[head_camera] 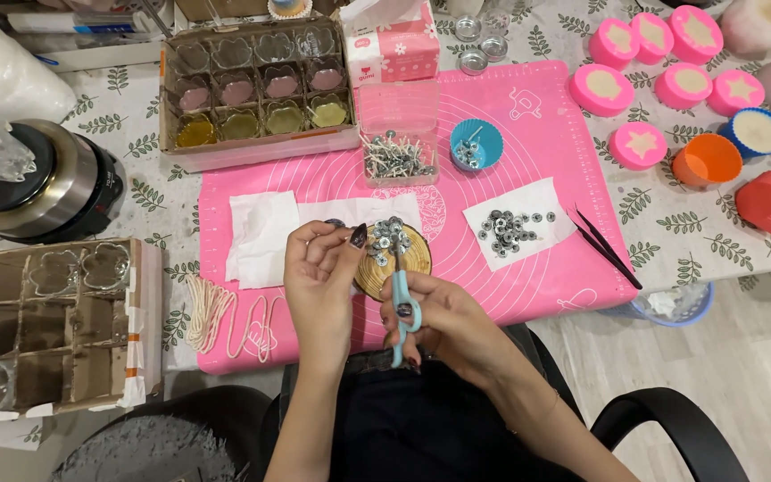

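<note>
My right hand (pixel 446 323) grips light-blue scissors (pixel 401 305), blades pointing up toward the fingertips of my left hand (pixel 321 277). My left hand pinches something very small, too small to make out, just above a round wooden slice (pixel 421 259) that carries several small metal wick tabs. Both hands hover over the near edge of a pink silicone mat (pixel 528 143). A bundle of cut white wicks (pixel 216 312) lies to the left of my left hand.
On the mat: a white paper with metal tabs (pixel 515 228), black tweezers (pixel 604 245), a clear box of wick pins (pixel 397 156), a blue cup (pixel 476 143). A cardboard tray of glass jars (pixel 256 89), pink and coloured moulds (pixel 671 80), a melting pot (pixel 55 183).
</note>
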